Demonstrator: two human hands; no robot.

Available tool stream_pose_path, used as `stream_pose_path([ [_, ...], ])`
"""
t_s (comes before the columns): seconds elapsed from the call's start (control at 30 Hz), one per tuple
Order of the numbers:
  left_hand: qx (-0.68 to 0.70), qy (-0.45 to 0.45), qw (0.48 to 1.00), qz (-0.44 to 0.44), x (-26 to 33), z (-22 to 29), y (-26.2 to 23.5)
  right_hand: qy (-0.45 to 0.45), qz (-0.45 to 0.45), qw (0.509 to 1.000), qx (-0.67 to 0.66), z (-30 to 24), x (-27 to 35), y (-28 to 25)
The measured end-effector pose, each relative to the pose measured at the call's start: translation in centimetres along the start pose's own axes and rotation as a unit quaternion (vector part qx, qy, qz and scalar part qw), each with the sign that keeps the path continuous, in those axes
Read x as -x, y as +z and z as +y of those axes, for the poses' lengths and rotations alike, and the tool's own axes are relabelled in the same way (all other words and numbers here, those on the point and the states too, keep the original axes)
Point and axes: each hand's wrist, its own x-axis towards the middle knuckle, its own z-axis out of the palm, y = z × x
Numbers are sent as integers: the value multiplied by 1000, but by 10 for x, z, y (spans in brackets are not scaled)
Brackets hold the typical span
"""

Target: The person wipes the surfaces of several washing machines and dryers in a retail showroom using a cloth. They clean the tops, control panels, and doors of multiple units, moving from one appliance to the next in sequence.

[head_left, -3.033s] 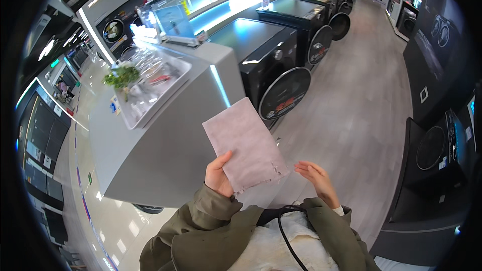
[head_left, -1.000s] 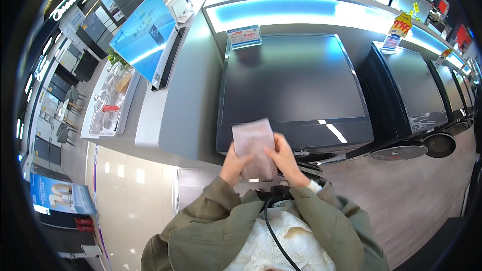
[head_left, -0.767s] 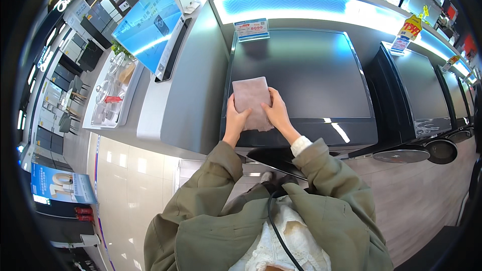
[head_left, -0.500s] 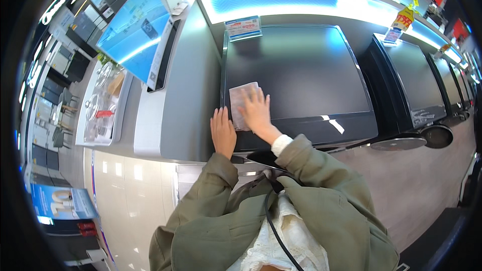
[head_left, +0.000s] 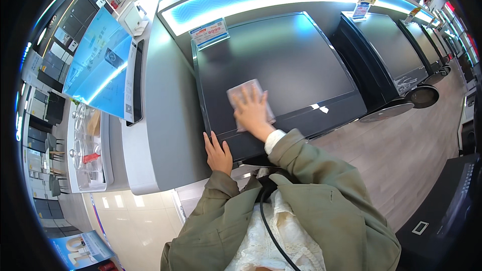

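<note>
Pinkish-grey cloth lies flat on the dark glossy top of a black appliance, near its front left part. The person's right hand rests palm-down on the cloth, its fingers spread wide and pressing rather than gripping; the cloth shows beyond the fingertips and at both sides of the hand. The left hand sits apart from the cloth at the appliance's front left corner, fingers close together and laid flat over the edge, holding nothing. Both arms wear olive-green jacket sleeves, with a white cuff showing at the right wrist. A small price card stands at the back left corner of the appliance top. Left of the appliance runs a grey worktop, and beyond it a bright blue screen is tilted. More black appliances stand in a row to the right on a wood-look floor.
</note>
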Motion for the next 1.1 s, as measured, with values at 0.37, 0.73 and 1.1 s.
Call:
stream_pose_path([
  [0.37,-14,5,1000,27,-3,4,3,303,-21,927,222,263,16,-81],
  [0.73,-17,-13,999,45,0,11,1,-75,-17,995,66,18,-30,4],
  [1.1,-6,-15,999,32,-5,18,-1,-60,-30,997,28,19,-46,36],
])
